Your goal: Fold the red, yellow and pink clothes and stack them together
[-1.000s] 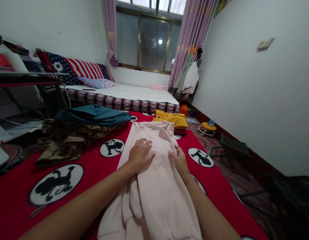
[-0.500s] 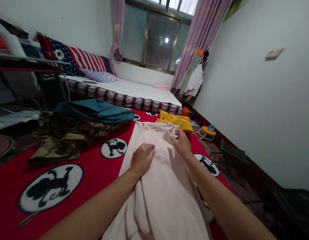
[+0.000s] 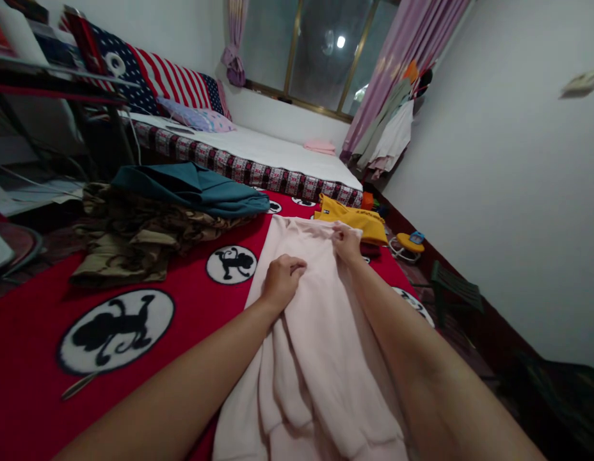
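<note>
The pale pink garment (image 3: 326,307) lies lengthwise down the red blanket (image 3: 18,358) in front of the person, soft and matte, its far part spread fairly flat and its near part running into long loose folds that finish in thicker bands. The left hand (image 3: 282,282) rests over its left side, fingers loosely bent; I can't tell from here whether that grip has any fabric pinched. The right hand (image 3: 347,244) is farther up, at the far right corner, its grip closed on the cloth near the edge, so most of the garment stretches back from both hands, between the forearms.

The blanket looks thick and plush, with round white patches showing black monkey figures. A slim, pointed thing (image 3: 79,386) lies beside one patch.

Just past the right hand sits a folded yellow garment (image 3: 361,223) with a small dark label and a line of dark lettering, too small for me to read, on top of a dark maroon cloth (image 3: 370,250). Over to the left, a smooth teal cloth (image 3: 220,192) lies on crumpled camouflage cloth (image 3: 128,256). Behind them stands a bed (image 3: 278,144) with a white top and patterned side.
</note>
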A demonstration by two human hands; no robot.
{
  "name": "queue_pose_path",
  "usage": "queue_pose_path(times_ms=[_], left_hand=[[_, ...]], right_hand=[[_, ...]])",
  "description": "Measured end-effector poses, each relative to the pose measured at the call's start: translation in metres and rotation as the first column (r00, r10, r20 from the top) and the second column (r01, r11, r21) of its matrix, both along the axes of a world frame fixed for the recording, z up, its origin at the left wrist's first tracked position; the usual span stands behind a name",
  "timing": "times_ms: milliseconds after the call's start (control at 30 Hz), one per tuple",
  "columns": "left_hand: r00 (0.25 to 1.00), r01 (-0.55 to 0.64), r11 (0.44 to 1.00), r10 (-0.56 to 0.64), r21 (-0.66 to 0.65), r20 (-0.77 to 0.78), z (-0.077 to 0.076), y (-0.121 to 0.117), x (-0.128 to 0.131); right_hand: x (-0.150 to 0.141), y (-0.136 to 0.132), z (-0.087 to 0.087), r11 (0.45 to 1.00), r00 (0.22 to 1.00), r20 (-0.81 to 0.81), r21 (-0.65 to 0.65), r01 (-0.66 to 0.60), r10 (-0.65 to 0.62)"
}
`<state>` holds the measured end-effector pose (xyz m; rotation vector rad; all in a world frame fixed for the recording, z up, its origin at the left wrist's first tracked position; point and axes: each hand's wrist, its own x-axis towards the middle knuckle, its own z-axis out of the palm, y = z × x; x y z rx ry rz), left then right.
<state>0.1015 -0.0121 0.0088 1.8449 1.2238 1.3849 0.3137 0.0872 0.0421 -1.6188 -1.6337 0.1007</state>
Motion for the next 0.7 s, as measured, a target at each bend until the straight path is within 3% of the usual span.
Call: queue_pose_path(times_ms=[100, 200, 367, 533, 633, 700], left_hand=[[1.000, 0.014, 0.998, -0.015, -0.057, -0.017, -0.001, 0.006, -0.004], [1.000, -0.004, 0.992, 0.003, -0.123, -0.009, 0.001, 0.010, -0.007], [1.000, -0.023, 0.990, 0.026, -0.138, 0.017, 0.003, 0.012, -0.008], [0.993, -0.047, 0.995, 0.037, -0.088, -0.112, 0.007, 0.011, -0.008], [0.954, 0.022, 0.993, -0.055, -0.113, -0.294, 0.019, 0.011, -0.014], [0.900, 0.104, 0.978, -0.170, -0.181, -0.402, 0.028, 0.011, -0.020]], right_hand=[[-0.002, -0.012, -0.017, 0.992, 0.996, 0.013, -0.088, -0.086, 0.087], [0.002, -0.036, -0.019, 0.979, 0.987, 0.019, -0.134, -0.156, 0.160], [0.016, -0.115, -0.008, 0.953, 0.950, 0.103, -0.095, -0.286, 0.296], [0.020, -0.198, -0.004, 0.967, 0.964, 0.165, -0.184, -0.177, 0.208], [0.020, -0.213, 0.001, 0.949, 0.977, 0.127, -0.288, -0.129, 0.171], [0.018, -0.211, 0.007, 0.927, 0.973, 0.085, -0.332, -0.174, 0.213]])
